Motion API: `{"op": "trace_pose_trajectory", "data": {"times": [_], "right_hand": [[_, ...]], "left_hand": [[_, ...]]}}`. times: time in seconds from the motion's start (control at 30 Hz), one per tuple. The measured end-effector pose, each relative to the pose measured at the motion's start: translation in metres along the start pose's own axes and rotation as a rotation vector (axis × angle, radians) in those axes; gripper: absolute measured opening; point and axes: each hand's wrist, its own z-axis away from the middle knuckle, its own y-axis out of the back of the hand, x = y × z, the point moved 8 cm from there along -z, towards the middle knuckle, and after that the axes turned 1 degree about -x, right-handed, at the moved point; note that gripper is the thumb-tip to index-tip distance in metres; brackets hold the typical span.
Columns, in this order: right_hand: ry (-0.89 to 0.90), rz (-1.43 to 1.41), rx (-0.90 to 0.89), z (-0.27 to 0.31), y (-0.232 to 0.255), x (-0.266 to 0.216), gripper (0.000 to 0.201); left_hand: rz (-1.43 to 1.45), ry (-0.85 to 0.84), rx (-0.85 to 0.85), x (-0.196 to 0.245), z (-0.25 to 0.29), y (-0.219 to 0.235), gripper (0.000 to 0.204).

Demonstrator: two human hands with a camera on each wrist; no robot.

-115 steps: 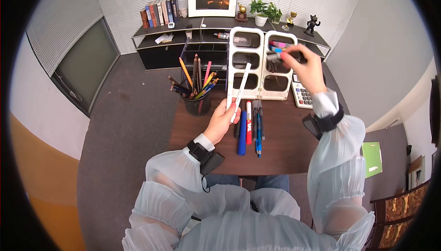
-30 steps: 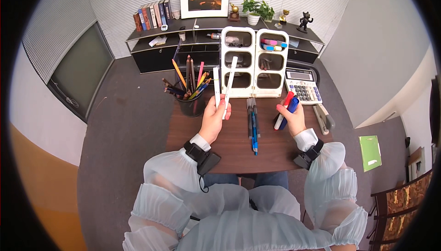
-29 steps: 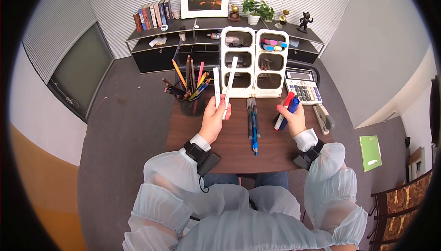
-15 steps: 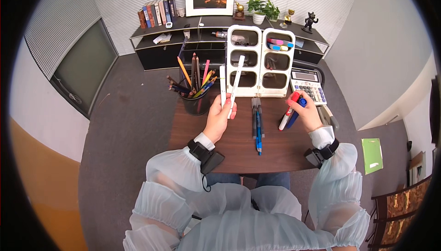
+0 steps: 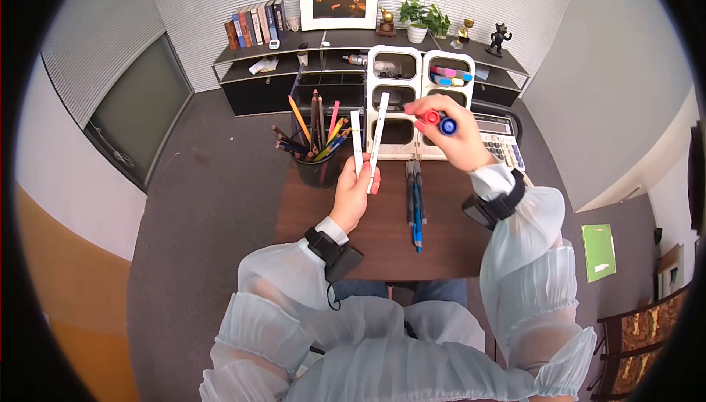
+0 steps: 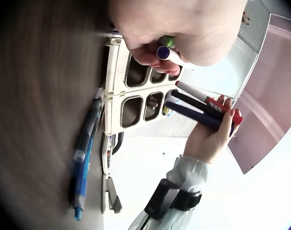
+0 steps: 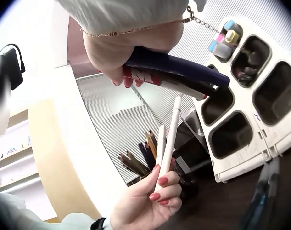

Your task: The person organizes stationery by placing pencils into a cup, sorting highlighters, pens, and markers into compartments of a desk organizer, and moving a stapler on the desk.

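Note:
My left hand (image 5: 351,194) grips two slim white markers (image 5: 379,133), held upright and slightly fanned apart. In the left wrist view their lower ends show a green tip (image 6: 167,41) and a purple-blue one. My right hand (image 5: 456,141) is raised before the white organizer (image 5: 393,155), holding a red-and-white marker (image 6: 217,108), a black marker (image 6: 195,103) and a dark blue marker (image 6: 193,115) together. The marker ends reach toward the organizer's left column in the right wrist view. Bright highlighters (image 5: 450,77) lie in the top right compartment.
Several blue and grey pens (image 5: 417,214) lie on the brown desk (image 5: 456,240). A black mesh cup (image 5: 320,172) of coloured pencils stands left of the organizer. Behind my right hand is a calculator (image 5: 507,150). A stapler (image 6: 112,194) shows in the left wrist view.
The right hand has let go of a dark item at the organizer, picked up the markers from the desk, and lifted them up and leftward. The left hand keeps its white markers nearly still.

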Motion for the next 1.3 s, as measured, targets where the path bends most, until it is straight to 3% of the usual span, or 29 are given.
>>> {"op": "trace_pose_trajectory", "data": {"times": [0.17,0.47,0.53,0.8,0.87,1.1,1.3], "right_hand": [[-0.018,0.015,0.033,-0.023,-0.016,0.026,0.014],[0.037,0.081,0.079,-0.035,-0.031,0.057,0.015],[0.074,0.219,0.101,-0.034,-0.031,0.063,0.015],[-0.081,0.145,0.187,-0.018,-0.032,0.105,0.024],[-0.092,0.329,0.172,-0.018,-0.033,0.095,0.03],[-0.103,0.317,0.019,-0.01,-0.038,0.081,0.046],[0.165,0.524,0.146,0.014,-0.022,0.018,0.045]], "left_hand": [[-0.01,-0.083,0.018,0.003,0.003,-0.002,0.018],[0.027,-0.028,0.044,-0.002,0.003,0.0,0.02],[0.033,-0.018,0.051,-0.005,0.002,0.002,0.02],[0.054,0.002,0.086,-0.006,0.002,0.003,0.019],[0.048,0.01,0.087,-0.006,0.002,0.003,0.019],[0.049,0.005,0.081,-0.005,0.002,0.003,0.019],[0.056,0.0,0.057,-0.002,0.003,-0.001,0.018]]}}
